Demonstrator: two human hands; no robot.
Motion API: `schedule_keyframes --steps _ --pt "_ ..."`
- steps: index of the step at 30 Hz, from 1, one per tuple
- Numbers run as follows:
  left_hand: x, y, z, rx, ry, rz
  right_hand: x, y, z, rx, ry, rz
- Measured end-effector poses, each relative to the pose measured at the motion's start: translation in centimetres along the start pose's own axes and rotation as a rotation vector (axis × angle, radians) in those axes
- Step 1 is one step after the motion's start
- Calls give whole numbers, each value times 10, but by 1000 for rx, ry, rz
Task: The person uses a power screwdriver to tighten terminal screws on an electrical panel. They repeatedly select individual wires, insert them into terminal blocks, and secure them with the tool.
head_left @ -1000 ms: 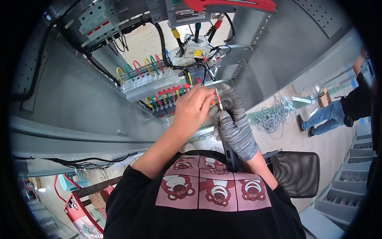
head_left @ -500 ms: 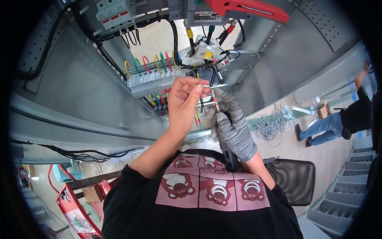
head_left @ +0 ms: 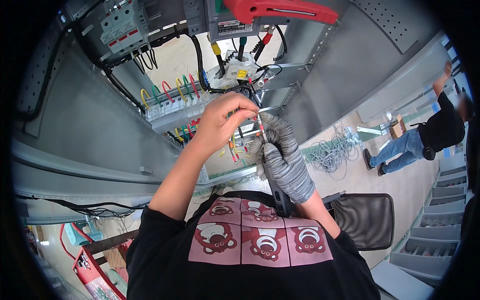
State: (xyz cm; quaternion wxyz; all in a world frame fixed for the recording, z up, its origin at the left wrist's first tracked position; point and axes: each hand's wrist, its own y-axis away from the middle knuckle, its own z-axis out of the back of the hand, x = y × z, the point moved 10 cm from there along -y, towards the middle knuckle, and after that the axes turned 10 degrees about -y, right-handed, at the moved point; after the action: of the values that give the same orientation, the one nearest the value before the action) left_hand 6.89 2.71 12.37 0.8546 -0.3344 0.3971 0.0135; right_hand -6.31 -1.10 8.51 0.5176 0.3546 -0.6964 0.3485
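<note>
My bare left hand [head_left: 220,122] is closed in a pinch, thumb against fingers, at the tip of a slim shaft with red bands [head_left: 262,129]. Whatever sits between those fingertips is too small to make out. In a grey knitted glove, my right hand [head_left: 289,162] wraps round a black pen-like power screwdriver [head_left: 279,196], its shaft pointing up towards the left fingertips. Just beyond both hands, inside a grey metal cabinet, is a row of white terminal blocks [head_left: 167,112] with yellow, green and red wire loops [head_left: 181,90]. Loose wires with red ends [head_left: 236,157] hang below.
A red handle [head_left: 285,11] and thick black cables [head_left: 218,61] with coloured sleeves are at the top. Breakers [head_left: 122,30] sit upper left. Coiled grey cable [head_left: 334,152] lies on the floor at right, near another person [head_left: 430,135]. A black mesh chair [head_left: 365,220] stands behind my right arm.
My left fingers have turned and closed at the shaft's tip. The right hand keeps its grip on the screwdriver. The whole view has shifted slightly, and the other person has come further into view.
</note>
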Motion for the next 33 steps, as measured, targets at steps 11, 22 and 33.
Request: schedule_keyframes --steps 11,22,33 --pt "13 1 -9 183 232 110 -9 -3 -5 6 -54 -59" --pt "9 -3 -10 226 102 102 -13 -7 2 -61 -75 -64" --pt "20 -7 -12 341 189 127 -19 -11 0 -107 -51 -69"
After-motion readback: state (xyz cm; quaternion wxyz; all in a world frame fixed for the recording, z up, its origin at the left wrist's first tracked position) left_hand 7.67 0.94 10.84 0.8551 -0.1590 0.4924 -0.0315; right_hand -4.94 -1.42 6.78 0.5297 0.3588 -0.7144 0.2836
